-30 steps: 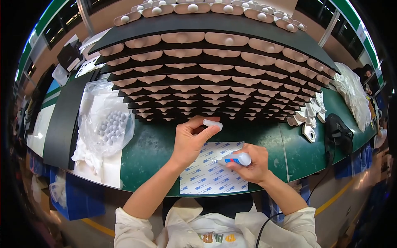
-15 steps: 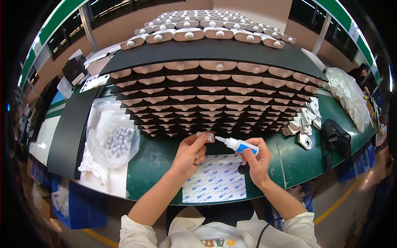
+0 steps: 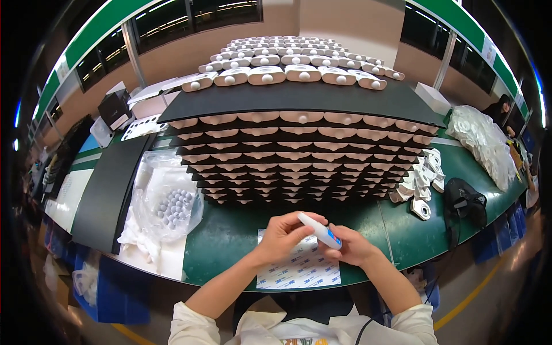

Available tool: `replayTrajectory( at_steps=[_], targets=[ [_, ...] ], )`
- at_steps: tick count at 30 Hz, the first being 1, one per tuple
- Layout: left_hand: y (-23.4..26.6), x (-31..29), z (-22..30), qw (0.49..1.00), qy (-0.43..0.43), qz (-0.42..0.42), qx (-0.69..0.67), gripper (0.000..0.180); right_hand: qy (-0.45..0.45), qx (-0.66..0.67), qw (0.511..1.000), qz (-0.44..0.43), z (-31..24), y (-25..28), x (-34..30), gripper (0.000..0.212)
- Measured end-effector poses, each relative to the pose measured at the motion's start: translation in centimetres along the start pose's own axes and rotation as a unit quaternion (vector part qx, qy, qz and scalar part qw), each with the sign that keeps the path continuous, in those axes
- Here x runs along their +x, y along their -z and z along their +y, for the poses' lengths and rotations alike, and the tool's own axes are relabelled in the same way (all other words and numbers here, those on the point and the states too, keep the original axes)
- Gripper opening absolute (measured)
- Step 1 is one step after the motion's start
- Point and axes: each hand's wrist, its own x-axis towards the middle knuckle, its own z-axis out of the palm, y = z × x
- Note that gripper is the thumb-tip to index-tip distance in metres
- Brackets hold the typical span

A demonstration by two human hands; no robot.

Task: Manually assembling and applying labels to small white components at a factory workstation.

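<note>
In front of me, over the near part of the green table, both hands meet at a small white glue bottle [image 3: 329, 236] with a blue label. My right hand [image 3: 357, 248] is closed around its body. The fingers of my left hand [image 3: 280, 240] pinch the long white cap [image 3: 310, 222], which now covers the nozzle; the bottle tilts up to the left. Below my hands lies a white backing sheet [image 3: 299, 279] with blue print. Beyond them rises a tall stack of black boards [image 3: 299, 103], each layer carrying white oval parts [image 3: 267, 75] with a ball on them.
A clear bag of white balls [image 3: 175, 207] lies left, beside a long black board [image 3: 106, 198]. To the right are loose white parts [image 3: 421, 208], a black hat [image 3: 464, 198] and a filled plastic bag [image 3: 480, 144]. Another person [image 3: 501, 109] is at the far right.
My hands have come together and lower. The bare nozzle is now covered by the cap, and the bottle points more upward. My view has tipped up slightly.
</note>
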Motion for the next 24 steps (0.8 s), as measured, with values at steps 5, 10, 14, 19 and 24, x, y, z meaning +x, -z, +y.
replayTrajectory(
  at_steps=[5, 10, 14, 19, 24],
  targets=[
    [1.3, -2.2, 1.5, 1.000, -0.001, 0.016, 0.027, 0.018, -0.058, -0.091, 0.994, -0.028, 0.5, -1.6, 0.4, 0.066],
    [6.0, -3.9, 9.9, 0.927, -0.160, 0.315, 0.125, 0.014, 0.053, 0.066, 0.996, 0.024, 0.0, 0.5, -0.5, 0.051],
    [17.5, -5.4, 16.6, 0.653, -0.292, 0.575, 0.396, 0.011, 0.085, 0.087, 0.990, 0.065, 0.3, 0.4, 0.0, 0.032],
    [32.1, -8.0, 16.0, 0.569, -0.183, 0.618, 0.510, 0.023, 0.085, 0.036, 0.994, 0.054, -0.1, -0.8, 0.4, 0.024],
    [38.2, -9.2, 9.0, 0.635, -0.040, 0.574, 0.516, 0.026, 0.101, 0.047, 0.991, 0.080, 0.1, 0.0, 0.7, 0.021]
  ],
)
